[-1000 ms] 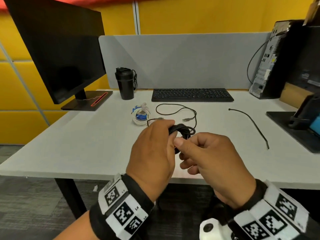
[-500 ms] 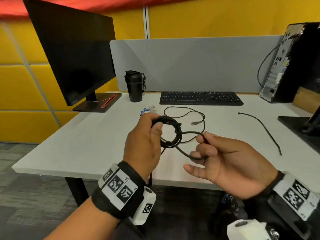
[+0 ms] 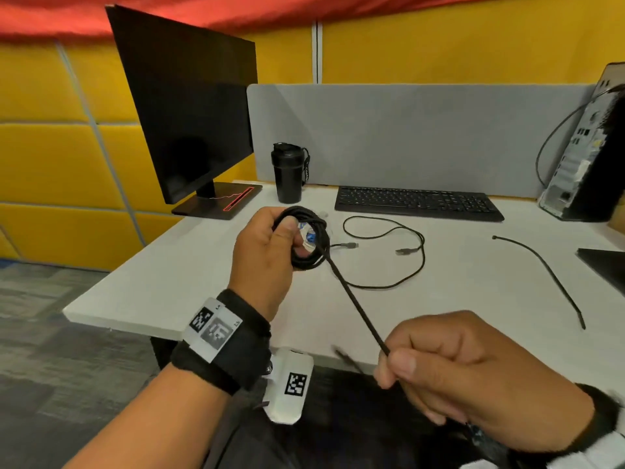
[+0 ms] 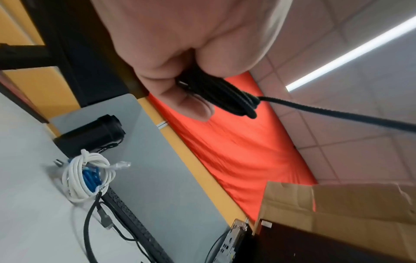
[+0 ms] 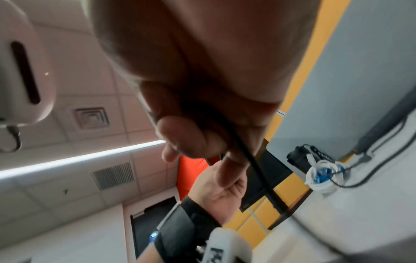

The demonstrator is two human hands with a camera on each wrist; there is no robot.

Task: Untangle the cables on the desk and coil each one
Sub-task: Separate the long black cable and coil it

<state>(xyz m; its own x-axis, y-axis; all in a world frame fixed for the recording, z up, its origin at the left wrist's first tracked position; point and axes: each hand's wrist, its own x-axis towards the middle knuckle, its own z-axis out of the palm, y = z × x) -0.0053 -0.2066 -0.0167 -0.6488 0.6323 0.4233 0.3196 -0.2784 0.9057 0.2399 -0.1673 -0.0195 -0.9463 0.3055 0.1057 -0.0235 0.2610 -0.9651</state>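
Black cable half coiled, one hand on the coil and one on the loose end

Lower right of the head view, the right hand (image 3: 480, 374) has its fingers (image 3: 402, 363) pinching the free run of the black cable (image 3: 355, 302), which goes up in a straight taut line to the middle of the frame. There the left hand (image 3: 263, 255) has thumb and fingers curled round the black coil (image 3: 309, 238), held up above the white counter (image 3: 169, 275). Past it, a thinner black USB cable (image 3: 385, 262) lies loose on the counter in a wide open loop, both plugs showing. A white and blue cable bundle (image 4: 87, 178) sits already wound up, just behind the coil. At right a separate black cable (image 3: 541, 269) lies by itself. Further back: a black tumbler (image 3: 287, 174), a black keyboard (image 3: 416, 203), a dark monitor (image 3: 189, 103) at upper left and a PC tower (image 3: 581, 164) at the right edge.
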